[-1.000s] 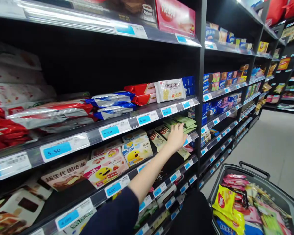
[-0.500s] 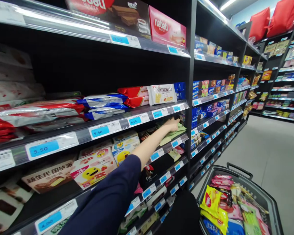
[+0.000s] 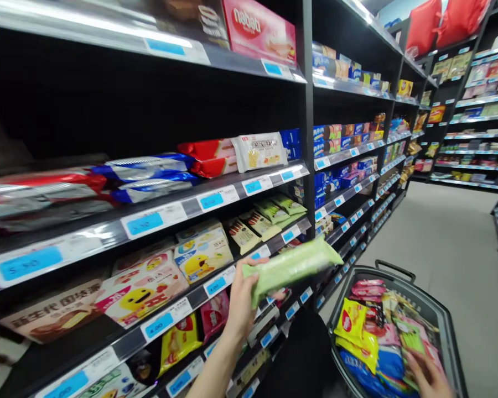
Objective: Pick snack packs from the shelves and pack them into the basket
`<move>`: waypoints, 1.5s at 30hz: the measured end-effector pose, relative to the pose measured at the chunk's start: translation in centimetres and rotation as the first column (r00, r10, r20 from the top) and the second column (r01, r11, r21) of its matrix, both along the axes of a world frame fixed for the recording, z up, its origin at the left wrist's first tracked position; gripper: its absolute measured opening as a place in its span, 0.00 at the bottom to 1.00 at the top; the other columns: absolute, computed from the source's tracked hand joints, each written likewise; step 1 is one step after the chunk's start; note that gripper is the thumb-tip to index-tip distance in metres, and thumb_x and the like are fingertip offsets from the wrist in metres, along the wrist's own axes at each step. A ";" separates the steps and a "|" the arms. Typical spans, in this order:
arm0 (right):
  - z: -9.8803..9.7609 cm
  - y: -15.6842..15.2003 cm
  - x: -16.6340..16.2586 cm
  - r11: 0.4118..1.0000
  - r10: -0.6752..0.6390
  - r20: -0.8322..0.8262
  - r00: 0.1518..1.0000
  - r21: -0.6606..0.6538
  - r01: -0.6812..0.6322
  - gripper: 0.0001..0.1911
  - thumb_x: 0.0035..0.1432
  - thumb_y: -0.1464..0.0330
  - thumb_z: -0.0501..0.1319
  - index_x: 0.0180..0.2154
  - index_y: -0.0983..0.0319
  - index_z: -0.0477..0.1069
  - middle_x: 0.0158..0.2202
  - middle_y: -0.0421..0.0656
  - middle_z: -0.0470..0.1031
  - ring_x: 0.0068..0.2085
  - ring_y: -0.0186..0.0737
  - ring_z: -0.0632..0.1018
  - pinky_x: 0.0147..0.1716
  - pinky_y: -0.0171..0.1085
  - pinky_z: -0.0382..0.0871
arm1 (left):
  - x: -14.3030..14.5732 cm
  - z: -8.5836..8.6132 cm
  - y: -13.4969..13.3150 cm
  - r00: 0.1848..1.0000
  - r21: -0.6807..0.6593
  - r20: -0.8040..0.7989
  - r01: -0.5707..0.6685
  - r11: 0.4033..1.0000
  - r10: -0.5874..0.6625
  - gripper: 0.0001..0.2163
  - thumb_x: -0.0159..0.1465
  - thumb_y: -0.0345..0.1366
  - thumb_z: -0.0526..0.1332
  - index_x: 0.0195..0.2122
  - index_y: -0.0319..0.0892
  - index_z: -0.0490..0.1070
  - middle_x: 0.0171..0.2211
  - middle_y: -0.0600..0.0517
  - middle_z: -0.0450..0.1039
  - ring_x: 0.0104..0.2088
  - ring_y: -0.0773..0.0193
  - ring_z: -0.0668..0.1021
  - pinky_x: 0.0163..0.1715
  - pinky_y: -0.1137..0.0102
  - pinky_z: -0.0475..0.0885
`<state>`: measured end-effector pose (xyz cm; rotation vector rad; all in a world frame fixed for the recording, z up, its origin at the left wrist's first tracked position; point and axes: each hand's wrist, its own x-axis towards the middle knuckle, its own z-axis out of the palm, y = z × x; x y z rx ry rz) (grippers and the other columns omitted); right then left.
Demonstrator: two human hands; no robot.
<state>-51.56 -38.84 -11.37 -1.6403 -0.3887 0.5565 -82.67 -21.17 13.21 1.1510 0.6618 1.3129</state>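
Observation:
My left hand (image 3: 239, 301) grips a light green snack packet (image 3: 292, 266) by its left end, holding it in the air in front of the shelf edge, blurred by motion. More green packets (image 3: 283, 205) lie on the shelf above and behind it. My right hand (image 3: 425, 375) shows at the bottom right, fingers resting among the packets inside the grey shopping basket (image 3: 440, 317); whether it holds anything is unclear.
Black store shelving (image 3: 216, 193) with blue price tags runs along the left, stocked with biscuit packs and boxes. The basket holds several colourful snack bags. A grey aisle floor (image 3: 452, 243) stretches ahead on the right, with more shelves beyond.
My left hand has pulled back from the shelf with a green packet in it and come down toward the basket. The view has shifted right.

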 end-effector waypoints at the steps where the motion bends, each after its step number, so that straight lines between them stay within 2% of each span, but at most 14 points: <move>1: 1.6 0.0 -1.0 0.987 0.101 -0.097 0.990 0.132 -0.088 0.24 0.39 0.51 0.66 0.37 0.59 0.72 0.36 0.48 0.76 0.33 0.51 0.78 0.31 0.46 0.74 | 0.5 -1.5 -1.2 0.996 -0.112 0.017 0.091 0.990 -0.090 0.14 0.56 0.35 0.59 0.42 0.47 0.58 0.47 0.49 0.67 0.37 0.59 0.76 0.25 0.65 0.78; 3: 4.6 -0.2 -3.4 0.898 0.299 -0.186 0.936 0.388 -0.210 0.28 0.49 0.51 0.61 0.49 0.56 0.66 0.44 0.47 0.74 0.38 0.47 0.77 0.35 0.45 0.74 | 1.8 -4.5 -3.0 0.970 -0.281 0.036 0.240 0.929 -0.240 0.20 0.54 0.36 0.62 0.46 0.49 0.56 0.48 0.48 0.67 0.37 0.59 0.76 0.25 0.63 0.78; 6: 7.3 -0.8 -6.5 0.840 0.388 -0.214 0.897 0.483 -0.248 0.31 0.49 0.52 0.62 0.53 0.55 0.63 0.50 0.49 0.69 0.43 0.47 0.75 0.33 0.42 0.74 | 3.6 -8.4 -4.7 0.921 -0.396 0.013 0.363 0.844 -0.390 0.20 0.54 0.40 0.64 0.46 0.48 0.58 0.53 0.46 0.63 0.39 0.58 0.75 0.27 0.62 0.78; 10: 6.8 -2.4 -7.8 0.892 0.347 -0.254 0.903 0.388 -0.233 0.35 0.44 0.61 0.69 0.54 0.55 0.61 0.39 0.45 0.74 0.33 0.42 0.77 0.31 0.41 0.74 | 3.9 -11.7 -4.7 0.813 -0.417 -0.108 0.486 0.769 -0.572 0.16 0.53 0.43 0.65 0.39 0.41 0.66 0.58 0.44 0.56 0.42 0.55 0.74 0.32 0.58 0.78; 12: 6.0 -2.8 -7.7 0.901 0.331 -0.247 0.911 0.371 -0.227 0.31 0.44 0.61 0.69 0.50 0.56 0.64 0.42 0.46 0.72 0.35 0.43 0.77 0.32 0.42 0.75 | 3.3 -12.8 -4.0 0.751 -0.389 -0.180 0.539 0.747 -0.635 0.19 0.50 0.41 0.68 0.41 0.42 0.68 0.56 0.44 0.59 0.43 0.53 0.74 0.34 0.57 0.77; 15: 5.4 -2.7 -7.5 0.900 0.343 -0.227 0.912 0.358 -0.249 0.28 0.41 0.59 0.70 0.44 0.57 0.65 0.43 0.46 0.70 0.40 0.46 0.74 0.32 0.43 0.76 | 2.7 -14.0 -3.2 0.697 -0.270 -0.385 0.541 0.796 -0.605 0.20 0.48 0.39 0.69 0.42 0.42 0.70 0.52 0.44 0.63 0.50 0.48 0.70 0.35 0.59 0.76; 19: 5.1 -1.7 -7.9 0.911 0.364 -0.205 0.909 0.280 -0.302 0.24 0.42 0.62 0.70 0.39 0.57 0.62 0.32 0.39 0.68 0.31 0.37 0.73 0.29 0.41 0.77 | 2.1 -13.9 -3.0 0.579 -0.036 -0.708 0.541 0.840 -0.404 0.14 0.55 0.37 0.64 0.43 0.45 0.74 0.61 0.45 0.51 0.57 0.46 0.62 0.44 0.56 0.72; 22: 4.8 -0.8 -9.2 0.890 0.429 -0.190 0.883 0.255 -0.378 0.22 0.42 0.61 0.70 0.34 0.58 0.59 0.30 0.35 0.62 0.26 0.31 0.69 0.22 0.37 0.76 | 0.5 -12.6 -3.1 0.434 0.112 -0.883 0.565 0.817 -0.179 0.15 0.58 0.34 0.61 0.46 0.48 0.73 0.64 0.50 0.42 0.60 0.49 0.59 0.57 0.55 0.59; 27: 3.7 1.2 -13.8 0.807 0.587 -0.269 0.764 0.265 -0.527 0.22 0.43 0.59 0.68 0.31 0.58 0.56 0.28 0.33 0.60 0.23 0.29 0.67 0.14 0.31 0.71 | -3.8 -11.2 -3.5 0.069 0.061 -0.997 0.513 0.857 0.029 0.16 0.58 0.35 0.61 0.48 0.57 0.71 0.61 0.53 0.53 0.59 0.44 0.57 0.55 0.44 0.53; 29: 3.2 2.1 -15.8 0.785 0.620 -0.297 0.727 0.260 -0.563 0.22 0.44 0.58 0.67 0.30 0.58 0.54 0.26 0.32 0.59 0.21 0.28 0.67 0.12 0.30 0.68 | -4.5 -11.2 -4.2 -0.012 0.092 -0.993 0.506 0.858 0.114 0.17 0.56 0.35 0.62 0.48 0.57 0.71 0.58 0.51 0.58 0.60 0.41 0.53 0.54 0.38 0.46; 33: 3.0 2.9 -17.8 0.758 0.652 -0.249 0.716 0.187 -0.625 0.21 0.46 0.57 0.65 0.30 0.58 0.54 0.27 0.34 0.60 0.23 0.31 0.69 0.13 0.32 0.68 | -3.0 -11.5 -6.1 0.036 0.194 -0.973 0.666 0.720 0.228 0.16 0.59 0.34 0.59 0.49 0.51 0.68 0.52 0.49 0.63 0.54 0.50 0.61 0.55 0.47 0.52; 37: 3.9 2.4 -17.2 0.823 0.566 0.190 0.803 -0.069 -0.564 0.13 0.46 0.62 0.65 0.27 0.60 0.62 0.33 0.40 0.61 0.34 0.41 0.72 0.30 0.41 0.72 | -0.6 -11.4 -7.2 -0.027 0.180 -0.952 0.759 0.625 0.306 0.11 0.61 0.32 0.54 0.45 0.42 0.65 0.43 0.46 0.65 0.45 0.54 0.66 0.48 0.56 0.61; 40: 4.6 1.8 -16.6 0.849 0.524 0.498 0.691 -0.236 -0.473 0.09 0.46 0.64 0.65 0.25 0.59 0.65 0.33 0.42 0.63 0.36 0.44 0.70 0.37 0.44 0.67 | 0.2 -11.2 -7.2 -0.071 0.168 -0.927 0.801 0.574 0.369 0.11 0.57 0.34 0.57 0.42 0.37 0.64 0.42 0.42 0.64 0.44 0.50 0.67 0.44 0.56 0.63; 45: 5.5 1.4 -16.9 0.821 0.556 0.553 0.621 -0.248 -0.514 0.12 0.52 0.62 0.61 0.24 0.58 0.61 0.28 0.40 0.63 0.30 0.40 0.69 0.30 0.37 0.64 | 0.7 -11.0 -6.8 -0.049 0.134 -0.928 0.881 0.454 0.370 0.08 0.57 0.34 0.58 0.38 0.40 0.66 0.37 0.46 0.67 0.41 0.54 0.69 0.41 0.60 0.64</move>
